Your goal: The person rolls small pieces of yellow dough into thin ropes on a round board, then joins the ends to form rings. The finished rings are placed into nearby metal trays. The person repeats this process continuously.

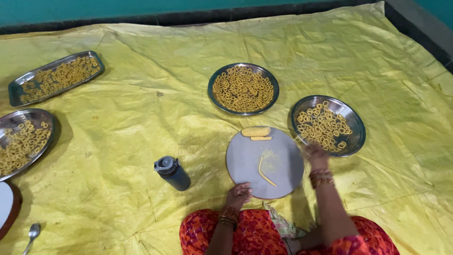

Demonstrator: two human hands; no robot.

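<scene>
A round grey board (245,160) lies on the yellow sheet in front of my knees. On it are a thin rolled strand of yellow dough (263,173), a thick dough log (255,131) and a shorter piece (261,138) at its far edge. My left hand (239,194) rests on the board's near rim, fingers curled. Beyond the board's right edge my right hand (315,156) is blurred, next to a round steel plate (356,123) of small dough rings. Whether it holds anything is unclear.
A second round plate (214,80) full of rings sits beyond the board. A rectangular tray (16,85) and another round plate (47,118) of rings lie at the left. A dark bottle (172,173) lies left of the board. A spoon (32,234) is at bottom left.
</scene>
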